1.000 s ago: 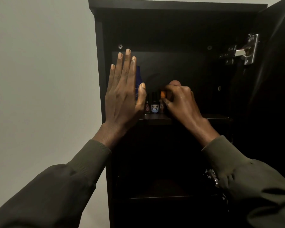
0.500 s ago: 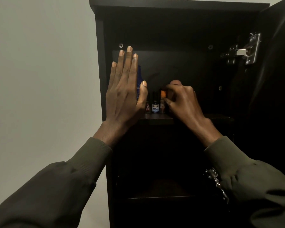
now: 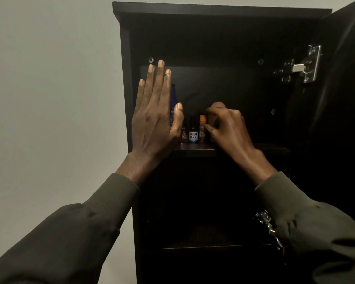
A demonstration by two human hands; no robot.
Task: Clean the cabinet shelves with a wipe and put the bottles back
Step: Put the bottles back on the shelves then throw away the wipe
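My right hand [image 3: 228, 128] keeps its grip curled around a small bottle [image 3: 202, 128] on the upper shelf [image 3: 195, 147]. My left hand [image 3: 156, 117], flat and empty, stands at 9 o'clock. A clumsy release could topple the neighbouring nail polish bottles [image 3: 193, 133].

Plain off-white wall [image 3: 49, 89] fills everything at 9 o'clock, lit pretty evenly and softly. The rest is a tall, dark brown, nearly black cabinet [image 3: 213, 11] standing right against it, inside mostly lost in shadow. Its door [image 3: 344, 99] hangs open at 3 o'clock, with a shiny metal hinge [image 3: 303, 65] catching the light at about 2 o'clock.
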